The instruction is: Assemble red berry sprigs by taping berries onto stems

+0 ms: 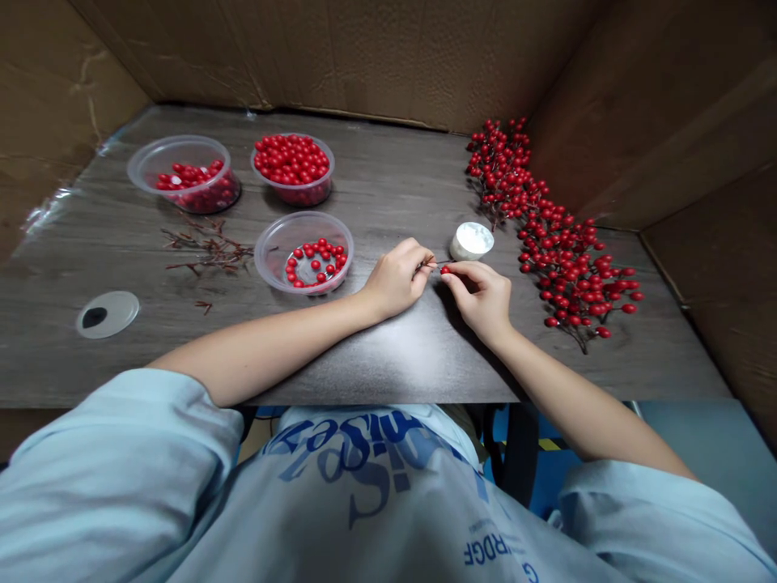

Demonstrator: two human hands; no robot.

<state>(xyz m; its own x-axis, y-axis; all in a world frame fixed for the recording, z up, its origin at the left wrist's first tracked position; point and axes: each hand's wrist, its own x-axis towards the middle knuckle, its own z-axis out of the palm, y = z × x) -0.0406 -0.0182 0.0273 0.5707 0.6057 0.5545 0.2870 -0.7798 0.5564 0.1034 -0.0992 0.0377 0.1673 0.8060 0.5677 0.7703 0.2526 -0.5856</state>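
Note:
Between the thumb and fingers of my left hand [398, 279] is a thin brown artificial twig, mostly hidden by the fingers. My right hand [484, 298] pinches a red artificial berry [445, 270] at the twig's tip. Whether the berry sits on the twig or only touches it, I cannot tell. Just beyond my right fingers stands a small white cup [472, 241] of white paste. Left of my left hand is a clear plastic bowl [262, 263] with several loose red berries inside.
A heaped bowl of red berries [292, 162] and a wider, partly filled bowl [141, 162] stand at the back left. Bare twigs [210, 251] lie before them, near a round lid [125, 312]. Berry sprays [562, 251] pile along the right. Cardboard walls [388, 65] enclose the table.

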